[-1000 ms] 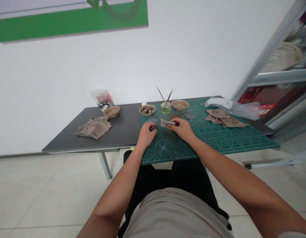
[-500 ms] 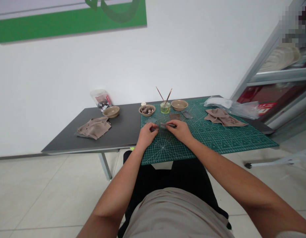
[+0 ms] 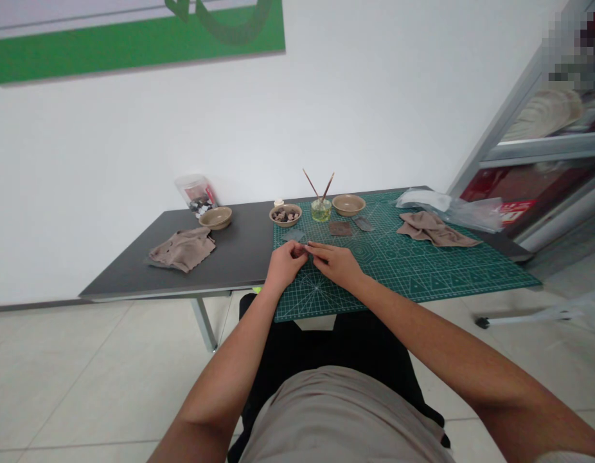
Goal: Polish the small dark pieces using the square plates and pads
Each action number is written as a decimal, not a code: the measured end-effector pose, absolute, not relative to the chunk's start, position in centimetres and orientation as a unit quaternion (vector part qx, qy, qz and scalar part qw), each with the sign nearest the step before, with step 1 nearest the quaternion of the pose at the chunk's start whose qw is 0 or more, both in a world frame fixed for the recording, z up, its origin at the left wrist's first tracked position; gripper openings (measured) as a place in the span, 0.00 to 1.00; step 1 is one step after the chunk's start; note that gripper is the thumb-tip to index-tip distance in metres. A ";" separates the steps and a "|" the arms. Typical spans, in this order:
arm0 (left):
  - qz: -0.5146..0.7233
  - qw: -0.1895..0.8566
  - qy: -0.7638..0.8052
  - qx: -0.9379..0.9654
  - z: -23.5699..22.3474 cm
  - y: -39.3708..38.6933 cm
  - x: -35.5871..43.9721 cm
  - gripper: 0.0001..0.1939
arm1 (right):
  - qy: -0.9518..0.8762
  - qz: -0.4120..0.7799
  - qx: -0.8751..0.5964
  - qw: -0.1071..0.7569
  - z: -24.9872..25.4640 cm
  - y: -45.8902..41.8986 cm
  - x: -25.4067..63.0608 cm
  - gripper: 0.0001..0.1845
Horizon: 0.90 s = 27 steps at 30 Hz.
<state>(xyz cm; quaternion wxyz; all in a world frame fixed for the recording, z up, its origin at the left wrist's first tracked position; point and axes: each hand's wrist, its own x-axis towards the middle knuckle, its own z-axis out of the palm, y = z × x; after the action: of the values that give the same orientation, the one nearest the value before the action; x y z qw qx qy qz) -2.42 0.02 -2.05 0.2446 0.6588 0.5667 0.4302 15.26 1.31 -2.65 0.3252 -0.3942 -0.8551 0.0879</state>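
Close in front of me, my left hand is curled around a small dark piece, mostly hidden by the fingers. My right hand meets it from the right, fingertips pressed together at the left thumb and fingertips. What the right fingers pinch is too small to make out. Both hands are over the green cutting mat. Just beyond them lie a thin grey sheet, a brown square and a dark grey piece.
Farther back stand a bowl of small brown chunks, a glass jar with two brushes in yellowish liquid, and a tan bowl. Cloths lie left and right. A plastic tub, another bowl and a plastic bag flank them.
My right hand has shifted left and slightly down to meet the left. The thin grey piece seen in its fingers before no longer shows. The brown square is now uncovered.
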 end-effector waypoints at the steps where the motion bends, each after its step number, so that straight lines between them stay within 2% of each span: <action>1: 0.425 0.239 0.570 0.662 -2.0 -0.1 -2.4 0.01 | -0.856 0.082 -0.394 0.325 -2.7 1.3 15.3 0.21; 7: 0.404 0.206 0.573 0.683 -1.9 -0.5 -2.1 0.02 | -0.862 0.049 -0.401 0.306 -3.2 1.2 15.3 0.19; 18: 0.409 0.205 0.568 0.684 -2.1 -0.5 -2.3 0.06 | -0.879 0.027 -0.384 0.282 -3.4 1.0 14.7 0.26; 27: 0.444 0.224 0.557 0.665 -2.1 -0.6 -2.4 0.07 | -0.876 -0.009 -0.406 0.261 -3.5 1.0 14.8 0.26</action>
<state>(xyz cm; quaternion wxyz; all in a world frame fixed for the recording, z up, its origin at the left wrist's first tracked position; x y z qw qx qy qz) -2.35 -0.62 -2.08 0.2243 0.6651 0.5567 0.4442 14.78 1.03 -3.49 0.2606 -0.4063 -0.8758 -0.0087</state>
